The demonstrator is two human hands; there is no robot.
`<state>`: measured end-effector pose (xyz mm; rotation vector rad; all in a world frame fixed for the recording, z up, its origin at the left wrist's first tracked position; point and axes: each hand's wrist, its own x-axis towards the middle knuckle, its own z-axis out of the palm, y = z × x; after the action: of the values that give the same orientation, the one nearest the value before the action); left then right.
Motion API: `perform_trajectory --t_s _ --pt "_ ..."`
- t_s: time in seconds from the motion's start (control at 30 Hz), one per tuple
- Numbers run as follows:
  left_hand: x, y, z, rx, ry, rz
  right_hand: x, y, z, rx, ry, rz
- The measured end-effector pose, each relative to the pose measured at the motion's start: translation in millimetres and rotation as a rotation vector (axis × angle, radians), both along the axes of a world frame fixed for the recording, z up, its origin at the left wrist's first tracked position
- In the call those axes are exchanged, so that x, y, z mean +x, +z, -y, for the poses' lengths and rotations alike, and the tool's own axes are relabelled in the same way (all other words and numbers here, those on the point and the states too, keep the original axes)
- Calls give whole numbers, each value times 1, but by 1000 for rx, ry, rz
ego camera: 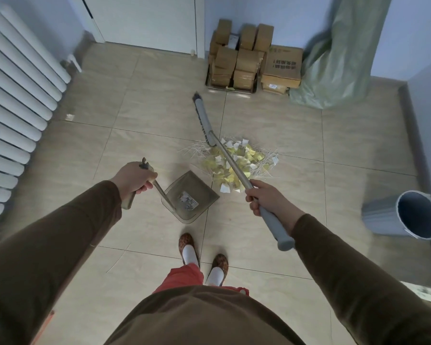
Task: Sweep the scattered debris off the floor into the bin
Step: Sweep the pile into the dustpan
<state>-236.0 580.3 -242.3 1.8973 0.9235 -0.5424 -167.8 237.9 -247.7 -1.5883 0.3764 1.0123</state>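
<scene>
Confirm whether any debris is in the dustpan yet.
No: the dustpan holds only its label, and the debris pile lies on the floor beside it.

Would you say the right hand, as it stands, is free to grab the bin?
Probably not: the right hand is shut on the broom handle, and the bin lies apart, off to the right.

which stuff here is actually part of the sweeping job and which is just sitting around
For the job:
broom, in the right hand
dustpan, held by its handle in the left hand
debris pile of paper scraps and thin sticks
grey bin

Just lying about:
cardboard boxes
green bag
radiator
</scene>
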Motion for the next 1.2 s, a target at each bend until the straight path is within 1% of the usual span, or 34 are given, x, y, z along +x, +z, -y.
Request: perform_trajectory --t_s 0.1,0.17,0.27,0.37,0.43,0.53,0.63,0.7,0.8,0.97,1.1,1.17,1.2 --pt "23 5 -10 -6 13 14 22 -3 -23 -44 39 22" --pt "36 9 -13 -26 6 -6 42 -5 -37 -109 113 75" --pt "45 7 -17 -38 -11 -36 86 -15 -64 -250 296 188" --pt "47 4 -20 -32 3 -48 143 -43 -100 -441 520 315" --pt "50 5 -22 -35 9 -60 178 -65 -123 -544 642 353" --pt "56 9 -25 -39 -3 -96 214 -95 -152 -599 827 356" --pt "63 12 -27 -43 6 -113 228 -106 -160 -654 990 377" --pt "69 14 -26 -38 8 -120 234 -111 -143 -737 1130 426" --pt "82 16 -21 -18 -10 -122 241 -111 -89 -868 1322 440" --pt "103 21 -5 -21 -61 -128 270 -81 9 -1088 1540 525" --pt "121 26 7 -14 -79 -107 287 -46 55 -1187 1588 646" --pt "131 29 13 -10 -98 -97 290 -30 79 -1209 1547 691" --pt "137 30 15 -8 -116 -97 290 -23 93 -1214 1516 683"
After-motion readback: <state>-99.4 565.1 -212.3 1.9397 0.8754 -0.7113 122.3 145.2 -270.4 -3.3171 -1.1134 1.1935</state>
